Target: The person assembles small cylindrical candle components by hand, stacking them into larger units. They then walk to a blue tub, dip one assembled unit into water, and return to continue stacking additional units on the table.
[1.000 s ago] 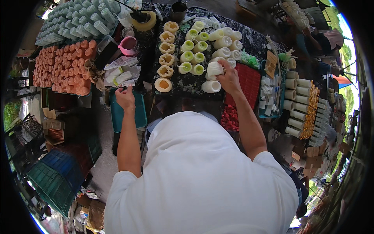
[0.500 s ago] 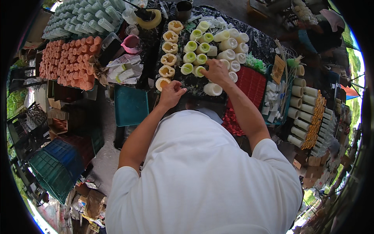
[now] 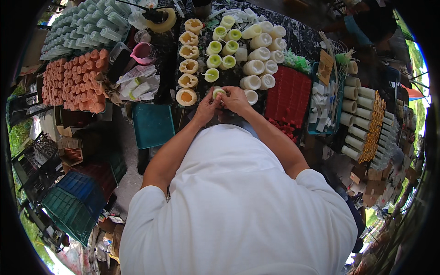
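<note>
My left hand (image 3: pixel 206 111) and my right hand (image 3: pixel 237 100) meet at the table's near edge. Between their fingers is a short candle (image 3: pixel 219 91) with a white rim and pale green top, held from both sides. Just beyond stand several more green-topped white candles (image 3: pixel 214 60), some with a thin wick sticking out. A column of cream cups with scalloped rims and orange-tan insides (image 3: pixel 187 96) runs along their left. White cylinders (image 3: pixel 250 82) are grouped to their right, one lying close to my right hand.
A red slab (image 3: pixel 288 97) lies right of the cylinders, beside a teal tray of white pieces (image 3: pixel 319 106). Orange wax pieces (image 3: pixel 75 82), pale tubes (image 3: pixel 89 27), a pink jug (image 3: pixel 143 52) and a tape roll (image 3: pixel 163 23) sit left. A teal bin (image 3: pixel 153 125) stands below the table edge.
My right hand has lifted a green-topped candle from the near end of its group and brought it left and toward me. My left hand has moved right to meet it.
</note>
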Demonstrator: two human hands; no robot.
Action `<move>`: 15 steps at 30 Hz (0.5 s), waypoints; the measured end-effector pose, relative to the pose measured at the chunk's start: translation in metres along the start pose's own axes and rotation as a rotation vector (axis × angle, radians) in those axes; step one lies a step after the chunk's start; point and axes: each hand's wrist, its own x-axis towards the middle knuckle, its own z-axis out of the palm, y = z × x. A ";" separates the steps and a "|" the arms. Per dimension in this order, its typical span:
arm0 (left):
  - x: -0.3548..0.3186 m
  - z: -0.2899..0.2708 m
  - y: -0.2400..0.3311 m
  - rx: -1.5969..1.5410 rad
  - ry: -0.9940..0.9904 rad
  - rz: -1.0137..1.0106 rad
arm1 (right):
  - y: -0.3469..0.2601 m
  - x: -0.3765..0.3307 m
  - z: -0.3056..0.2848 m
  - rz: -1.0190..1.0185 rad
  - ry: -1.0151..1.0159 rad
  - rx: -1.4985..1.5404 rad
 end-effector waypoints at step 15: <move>0.012 0.008 0.010 0.568 0.645 0.395 | 0.029 0.015 0.064 0.295 0.433 0.440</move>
